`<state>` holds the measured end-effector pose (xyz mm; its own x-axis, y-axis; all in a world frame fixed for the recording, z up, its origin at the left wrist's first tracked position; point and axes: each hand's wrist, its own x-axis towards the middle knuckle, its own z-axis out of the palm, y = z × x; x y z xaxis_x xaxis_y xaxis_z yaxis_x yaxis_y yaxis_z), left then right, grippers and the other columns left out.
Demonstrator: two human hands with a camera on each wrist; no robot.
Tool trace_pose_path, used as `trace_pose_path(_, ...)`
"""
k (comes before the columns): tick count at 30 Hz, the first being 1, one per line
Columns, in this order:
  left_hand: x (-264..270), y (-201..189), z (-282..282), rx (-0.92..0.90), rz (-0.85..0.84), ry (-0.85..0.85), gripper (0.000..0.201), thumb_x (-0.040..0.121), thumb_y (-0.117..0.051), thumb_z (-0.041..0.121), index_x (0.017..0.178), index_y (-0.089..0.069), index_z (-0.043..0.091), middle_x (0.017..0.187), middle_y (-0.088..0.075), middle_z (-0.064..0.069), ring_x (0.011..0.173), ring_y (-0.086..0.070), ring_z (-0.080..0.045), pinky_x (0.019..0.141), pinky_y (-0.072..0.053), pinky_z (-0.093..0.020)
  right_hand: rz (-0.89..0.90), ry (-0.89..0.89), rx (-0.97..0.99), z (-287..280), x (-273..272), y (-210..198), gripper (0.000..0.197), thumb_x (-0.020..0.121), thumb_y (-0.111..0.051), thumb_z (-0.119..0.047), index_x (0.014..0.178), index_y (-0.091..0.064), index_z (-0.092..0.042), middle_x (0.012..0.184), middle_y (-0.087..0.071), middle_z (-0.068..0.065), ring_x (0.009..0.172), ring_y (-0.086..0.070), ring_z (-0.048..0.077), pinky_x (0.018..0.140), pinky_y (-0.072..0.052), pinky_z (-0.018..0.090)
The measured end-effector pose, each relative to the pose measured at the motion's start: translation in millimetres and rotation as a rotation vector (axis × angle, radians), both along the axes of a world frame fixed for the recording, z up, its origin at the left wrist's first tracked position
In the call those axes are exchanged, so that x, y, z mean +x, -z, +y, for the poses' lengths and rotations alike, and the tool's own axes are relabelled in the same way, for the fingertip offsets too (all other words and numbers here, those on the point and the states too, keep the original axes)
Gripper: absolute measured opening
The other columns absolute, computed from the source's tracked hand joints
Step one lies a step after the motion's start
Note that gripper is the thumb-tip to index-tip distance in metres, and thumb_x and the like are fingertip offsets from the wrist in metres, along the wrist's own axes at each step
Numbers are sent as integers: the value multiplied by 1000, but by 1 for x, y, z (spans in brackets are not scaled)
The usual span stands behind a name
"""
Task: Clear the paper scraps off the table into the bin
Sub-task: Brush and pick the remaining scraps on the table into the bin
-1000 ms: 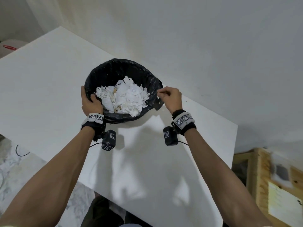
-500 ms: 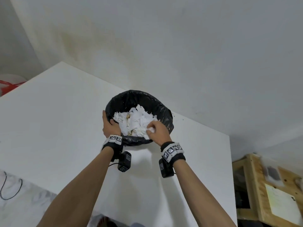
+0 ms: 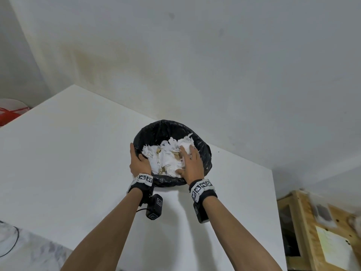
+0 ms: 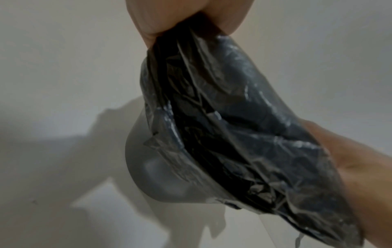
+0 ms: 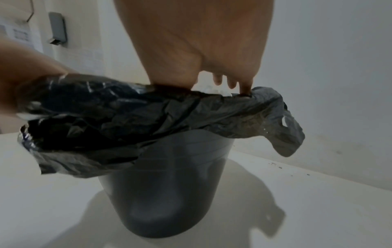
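A grey bin (image 3: 207, 153) (image 5: 169, 176) (image 4: 157, 171) lined with a black bag stands on the white table (image 3: 68, 163), heaped with white paper scraps (image 3: 166, 159). My left hand (image 3: 137, 160) grips the bin's left rim through the bag (image 4: 212, 100). My right hand (image 3: 190, 163) lies flat, fingers spread, pressing on top of the paper scraps inside the bin; in the right wrist view its fingers (image 5: 246, 83) reach down past the bag's rim (image 5: 148, 109).
The bin is near the table's far edge, close to the wall (image 3: 195, 65). A wooden frame with a paper note (image 3: 332, 245) stands at the lower right. A red and white object (image 3: 9, 112) sits at the far left. Marbled floor (image 3: 23, 251) shows below the table.
My right hand let go of the bag's right rim, moved into the bin and flattened onto the scraps. The left hand kept its grip on the rim. The head view tilted upward.
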<state>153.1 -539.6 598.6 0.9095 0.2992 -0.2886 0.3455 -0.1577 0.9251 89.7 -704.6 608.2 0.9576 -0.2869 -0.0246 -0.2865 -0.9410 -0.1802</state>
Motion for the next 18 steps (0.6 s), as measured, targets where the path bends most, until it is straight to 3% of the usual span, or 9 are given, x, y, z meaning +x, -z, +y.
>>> trace_pose_path(2, 2, 1, 0, -3, 3, 2, 52, 99, -35, 15, 145, -26, 39, 116, -64, -17, 100, -60, -38, 89, -48, -40, 85, -1, 34, -3, 3, 6, 89, 85, -63, -49, 152, -9, -29, 161, -3, 7, 148, -1, 29, 118, -8, 48)
trace_pose_path(3, 3, 1, 0, -3, 1, 4, 52, 99, -35, 15, 145, -27, 39, 117, -64, -17, 101, -60, -38, 90, -47, -40, 153, -19, 26, -4, 5, 9, 80, 89, -53, -55, 152, -10, -30, 161, -6, 6, 148, -4, 27, 118, -4, 49)
trace_pose_path(6, 3, -2, -1, -7, -9, 11, 51, 99, -36, 14, 145, -28, 37, 122, -62, -16, 105, -59, -38, 92, -46, -38, 266, -78, 17, -7, 6, 11, 58, 95, -33, -60, 145, -33, -31, 150, -39, 4, 139, -34, 22, 117, 0, 50)
trace_pose_path(8, 2, -3, 0, -9, -12, 23, 51, 99, -37, 16, 145, -28, 36, 125, -61, -14, 107, -58, -38, 93, -46, -38, 184, -76, 59, -9, 4, 11, 52, 95, -36, -57, 137, -48, -28, 137, -54, 4, 129, -47, 21, 116, -8, 48)
trace_pose_path(12, 5, -1, 1, -27, -15, 77, 54, 98, -43, 18, 146, -27, 35, 133, -55, -11, 115, -55, -35, 99, -43, -37, -81, -64, 133, -13, -4, 11, 47, 91, -53, -49, 130, -56, -24, 122, -59, 7, 116, -52, 24, 100, -40, 40)
trace_pose_path(18, 0, -4, -1, -13, -7, 94, 53, 98, -37, 9, 145, -30, 33, 128, -59, -13, 112, -57, -36, 96, -44, -36, -296, 77, 119, -15, -31, 4, 39, 92, -51, -46, 121, -60, -22, 117, -56, 1, 111, -50, 18, 94, -42, 36)
